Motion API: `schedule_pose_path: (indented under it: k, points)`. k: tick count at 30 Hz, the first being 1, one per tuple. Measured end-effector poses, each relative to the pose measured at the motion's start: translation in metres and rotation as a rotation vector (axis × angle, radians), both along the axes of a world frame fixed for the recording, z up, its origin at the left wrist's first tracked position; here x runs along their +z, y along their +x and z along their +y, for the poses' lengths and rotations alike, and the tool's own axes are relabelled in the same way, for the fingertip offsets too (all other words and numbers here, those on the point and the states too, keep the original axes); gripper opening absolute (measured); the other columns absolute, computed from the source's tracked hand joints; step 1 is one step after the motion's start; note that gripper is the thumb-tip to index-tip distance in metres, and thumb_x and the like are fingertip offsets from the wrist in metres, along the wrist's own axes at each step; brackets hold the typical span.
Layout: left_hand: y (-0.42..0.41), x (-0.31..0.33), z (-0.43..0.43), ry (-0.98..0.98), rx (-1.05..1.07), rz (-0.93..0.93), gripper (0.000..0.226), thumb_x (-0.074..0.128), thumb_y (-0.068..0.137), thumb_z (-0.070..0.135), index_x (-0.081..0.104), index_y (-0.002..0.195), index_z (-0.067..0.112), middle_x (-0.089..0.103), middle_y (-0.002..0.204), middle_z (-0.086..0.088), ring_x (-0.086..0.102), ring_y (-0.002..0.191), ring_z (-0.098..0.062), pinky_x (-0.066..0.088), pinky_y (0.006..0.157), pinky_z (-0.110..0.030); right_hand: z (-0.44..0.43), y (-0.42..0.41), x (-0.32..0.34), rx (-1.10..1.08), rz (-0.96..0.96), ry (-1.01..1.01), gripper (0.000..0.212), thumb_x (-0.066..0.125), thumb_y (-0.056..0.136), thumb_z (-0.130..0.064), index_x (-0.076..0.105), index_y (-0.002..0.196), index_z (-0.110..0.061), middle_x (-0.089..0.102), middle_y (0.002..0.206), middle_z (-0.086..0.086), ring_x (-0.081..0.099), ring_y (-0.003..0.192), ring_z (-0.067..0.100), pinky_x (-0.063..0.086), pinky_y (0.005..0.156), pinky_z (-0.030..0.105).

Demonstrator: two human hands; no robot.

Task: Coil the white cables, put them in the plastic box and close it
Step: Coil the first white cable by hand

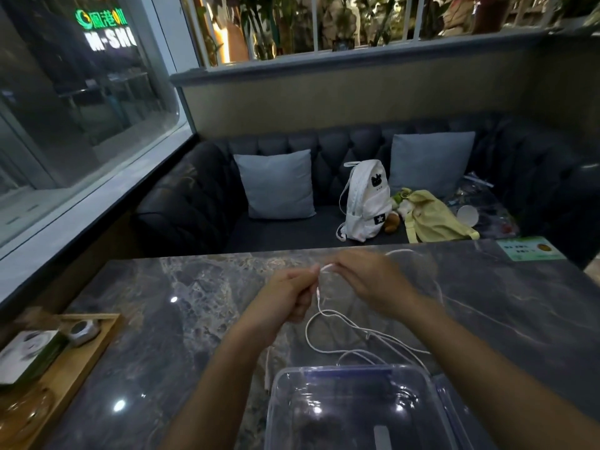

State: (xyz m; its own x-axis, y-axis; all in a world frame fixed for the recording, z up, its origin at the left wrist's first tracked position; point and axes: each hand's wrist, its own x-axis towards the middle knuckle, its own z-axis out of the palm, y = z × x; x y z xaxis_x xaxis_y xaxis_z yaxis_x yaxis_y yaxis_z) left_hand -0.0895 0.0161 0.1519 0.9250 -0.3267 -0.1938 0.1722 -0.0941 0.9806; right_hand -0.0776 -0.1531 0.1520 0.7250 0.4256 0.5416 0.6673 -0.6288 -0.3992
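Thin white cables [328, 313] lie in loose loops on the dark marble table [181, 319], trailing right and down toward the box. My left hand [289, 293] pinches a cable near its end, fingers closed on it. My right hand [367, 280] grips the same cable just to the right, a short white stretch showing between the two hands. A clear plastic box [354, 414] stands open at the table's near edge, below my hands. Its lid [454, 414] seems to rest beside it on the right. Another white cable piece [268, 368] lies left of the box.
A wooden tray [81, 362] with a tissue box [27, 355] and a small metal object [81, 331] sits at the left. A green card [529, 250] lies at the far right corner. Behind the table stands a dark sofa with cushions, a white backpack [365, 203] and a yellow bag [435, 219].
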Motion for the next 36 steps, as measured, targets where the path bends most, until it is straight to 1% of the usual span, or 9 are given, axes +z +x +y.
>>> schedule_pose_path:
  k: [4,8,14,18,23,26,30,33,36]
  points:
    - [-0.006,-0.005,0.024,-0.033,-0.024,0.04,0.04,0.047,0.091,0.036,0.045,0.055,0.021,0.026,0.041,0.012,0.018,0.036,-0.004,0.018,0.034,-0.014,-0.017,0.007,-0.001,-0.191,0.02,0.176,0.019,0.061,0.086,-0.02,0.066,0.1,-0.008,0.071,0.088,0.011,0.065,0.08,0.028,0.05,0.069,0.043]
    - [-0.015,-0.014,0.035,-0.017,-0.084,0.152,0.036,0.051,0.083,0.044,0.047,0.054,0.023,0.024,0.045,0.01,0.015,0.039,-0.005,0.014,0.034,-0.015,-0.027,0.014,-0.007,-0.302,0.03,0.221,0.04,0.068,0.08,-0.022,0.059,0.119,-0.016,0.068,0.078,0.009,0.06,0.068,0.024,0.047,0.063,0.036]
    - [-0.025,-0.021,0.054,0.07,-0.127,0.316,0.039,0.045,0.092,0.033,0.05,0.055,0.021,0.027,0.042,0.01,0.016,0.035,-0.003,0.012,0.032,-0.015,-0.049,0.019,-0.014,-0.435,0.014,0.357,0.023,0.067,0.08,-0.013,0.066,0.103,-0.013,0.068,0.077,0.006,0.061,0.073,0.024,0.046,0.064,0.035]
    - [-0.026,-0.02,0.063,-0.288,-0.026,0.294,0.03,0.047,0.083,0.028,0.053,0.057,0.016,0.029,0.04,0.009,0.014,0.036,-0.003,0.01,0.035,-0.016,-0.058,0.02,-0.018,-0.43,0.033,0.376,0.016,0.065,0.082,-0.009,0.063,0.098,-0.011,0.061,0.076,0.002,0.058,0.071,0.021,0.039,0.064,0.028]
    - [-0.027,-0.011,0.064,-0.785,0.034,0.135,0.024,0.083,0.062,0.022,0.064,0.07,0.01,0.019,0.044,0.008,0.012,0.038,-0.005,0.011,0.035,-0.017,-0.05,0.011,-0.035,-0.474,-0.049,0.218,0.013,0.06,0.087,-0.014,0.057,0.095,-0.004,0.067,0.077,0.013,0.06,0.064,0.031,0.037,0.057,0.03]
    - [-0.025,-0.006,0.065,-0.972,0.105,0.106,0.012,0.075,0.069,0.015,0.065,0.072,0.011,0.018,0.047,0.007,0.013,0.037,-0.006,0.011,0.036,-0.016,-0.047,0.005,-0.044,-0.443,-0.07,0.114,0.012,0.06,0.086,-0.008,0.059,0.096,-0.004,0.068,0.072,0.018,0.063,0.059,0.036,0.043,0.054,0.036]
    - [-0.022,-0.005,0.065,-1.04,0.275,0.085,0.024,0.041,0.087,0.021,0.058,0.073,0.014,0.017,0.049,0.007,0.012,0.038,-0.008,0.013,0.034,-0.018,-0.045,-0.003,-0.049,-0.355,-0.348,-0.056,0.012,0.054,0.079,-0.003,0.054,0.089,-0.01,0.063,0.061,0.011,0.057,0.046,0.024,0.041,0.048,0.029]
    - [-0.021,-0.003,0.063,-1.065,0.333,0.076,0.028,0.039,0.089,0.021,0.06,0.072,0.014,0.018,0.05,0.008,0.012,0.039,-0.008,0.012,0.036,-0.018,-0.043,-0.006,-0.047,-0.337,-0.441,-0.107,0.01,0.049,0.079,-0.004,0.054,0.085,-0.011,0.059,0.058,0.007,0.051,0.04,0.017,0.036,0.039,0.024]
    - [-0.021,-0.004,0.062,-1.062,0.347,0.072,0.031,0.036,0.092,0.02,0.058,0.071,0.015,0.029,0.042,0.006,0.011,0.039,-0.007,0.015,0.034,-0.017,-0.044,-0.008,-0.049,-0.296,-0.45,-0.171,0.016,0.063,0.069,0.009,0.061,0.075,-0.005,0.062,0.061,0.009,0.051,0.038,0.018,0.04,0.034,0.024]
